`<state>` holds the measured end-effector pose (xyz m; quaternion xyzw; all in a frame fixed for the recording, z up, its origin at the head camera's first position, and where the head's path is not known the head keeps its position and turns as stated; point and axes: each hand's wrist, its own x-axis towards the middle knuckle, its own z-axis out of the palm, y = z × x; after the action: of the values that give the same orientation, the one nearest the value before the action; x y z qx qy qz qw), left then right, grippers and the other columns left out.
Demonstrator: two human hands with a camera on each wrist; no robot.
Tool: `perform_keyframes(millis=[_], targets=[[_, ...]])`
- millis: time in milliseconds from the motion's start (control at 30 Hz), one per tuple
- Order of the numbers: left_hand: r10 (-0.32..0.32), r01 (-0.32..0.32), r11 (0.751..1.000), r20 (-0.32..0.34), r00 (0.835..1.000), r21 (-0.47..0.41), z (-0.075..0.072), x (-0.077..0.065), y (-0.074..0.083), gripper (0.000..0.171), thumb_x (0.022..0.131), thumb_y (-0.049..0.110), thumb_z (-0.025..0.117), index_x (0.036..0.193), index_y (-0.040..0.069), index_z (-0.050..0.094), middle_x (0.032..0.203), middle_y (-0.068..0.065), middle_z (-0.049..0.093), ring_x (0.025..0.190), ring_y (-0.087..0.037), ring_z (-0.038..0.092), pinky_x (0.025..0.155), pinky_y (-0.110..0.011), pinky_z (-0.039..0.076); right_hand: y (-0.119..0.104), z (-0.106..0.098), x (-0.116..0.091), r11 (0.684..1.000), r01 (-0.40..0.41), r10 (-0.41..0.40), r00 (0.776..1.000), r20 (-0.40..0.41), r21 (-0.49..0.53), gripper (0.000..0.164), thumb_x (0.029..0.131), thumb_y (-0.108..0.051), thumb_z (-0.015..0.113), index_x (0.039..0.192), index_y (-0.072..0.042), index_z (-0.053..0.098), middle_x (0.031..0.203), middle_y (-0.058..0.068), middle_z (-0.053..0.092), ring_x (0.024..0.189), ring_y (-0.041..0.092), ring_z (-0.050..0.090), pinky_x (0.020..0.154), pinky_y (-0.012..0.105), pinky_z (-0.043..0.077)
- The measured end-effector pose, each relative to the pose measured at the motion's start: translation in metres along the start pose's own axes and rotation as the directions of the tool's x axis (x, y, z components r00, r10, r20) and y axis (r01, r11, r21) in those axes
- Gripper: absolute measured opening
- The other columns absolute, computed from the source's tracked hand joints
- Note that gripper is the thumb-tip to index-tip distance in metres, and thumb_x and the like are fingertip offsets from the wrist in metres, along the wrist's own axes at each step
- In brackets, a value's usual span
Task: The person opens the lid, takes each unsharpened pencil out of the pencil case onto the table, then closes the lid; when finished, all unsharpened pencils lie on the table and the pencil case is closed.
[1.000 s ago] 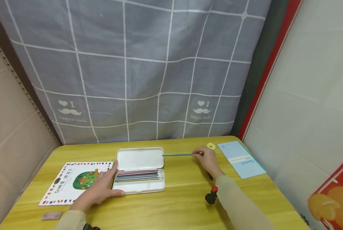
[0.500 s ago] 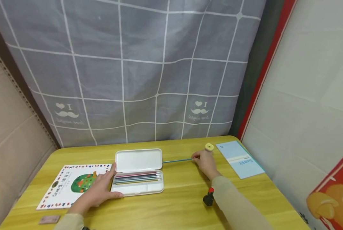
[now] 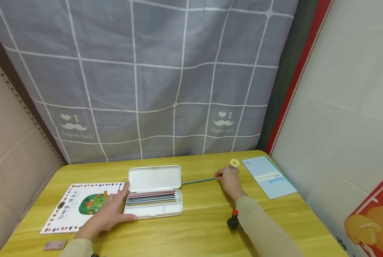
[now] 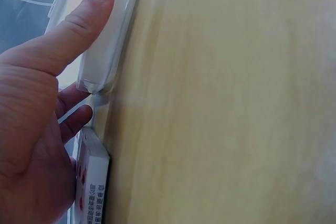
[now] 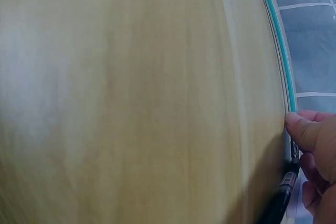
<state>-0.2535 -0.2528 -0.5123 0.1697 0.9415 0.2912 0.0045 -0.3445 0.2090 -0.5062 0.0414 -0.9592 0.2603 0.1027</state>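
A grey curtain [image 3: 159, 82] with a white grid hangs behind the far edge of a yellow wood-grain table [image 3: 197, 232]. Left of the table's middle, a white case [image 3: 146, 211] lies unfolded, its lid [image 3: 154, 178] on the far side and its tray, holding a row of pencils [image 3: 151, 198], on the near side.

The person's left hand [image 3: 112, 213] is spread along the left side of the case, thumb and fingers apart; the thumb lies straight over the near wall of the tray, and a finger reaches the left edge of the lid.

To the right, the right hand [image 3: 229, 181] pinches the right end of a teal pencil [image 3: 197, 181] between thumb and finger. The pencil runs leftward to the lid's right edge; whether it touches the lid cannot be told.

A yellow ring [image 3: 231, 164] sits just beyond the right hand, and a pale blue notebook [image 3: 270, 178] marked "Gambit" lies farther right. A white book [image 3: 69, 212] lies partly behind the left hand, with a pinkish block [image 3: 54, 245] nearer.
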Motion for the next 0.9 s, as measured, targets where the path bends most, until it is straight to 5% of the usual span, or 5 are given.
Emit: perform_keyframes(millis=[900], targets=[[-0.012, 0.012, 1.000, 0.015, 1.000, -0.018, -0.002, 0.000, 0.002, 0.135, 0.076, 0.062, 0.085, 0.169, 0.009, 0.002, 0.152, -0.021, 0.052, 0.143, -0.057, 0.032, 0.115, -0.078, 0.011, 0.012, -0.008, 0.002, 1.000, 0.028, -0.028, 0.999, 0.041, 0.009, 0.005, 0.091, -0.009, 0.081, 0.095, -0.011, 0.084, 0.095, 0.003, 0.078, 0.091, 0.027, 0.072, 0.084, 0.045, 0.061]])
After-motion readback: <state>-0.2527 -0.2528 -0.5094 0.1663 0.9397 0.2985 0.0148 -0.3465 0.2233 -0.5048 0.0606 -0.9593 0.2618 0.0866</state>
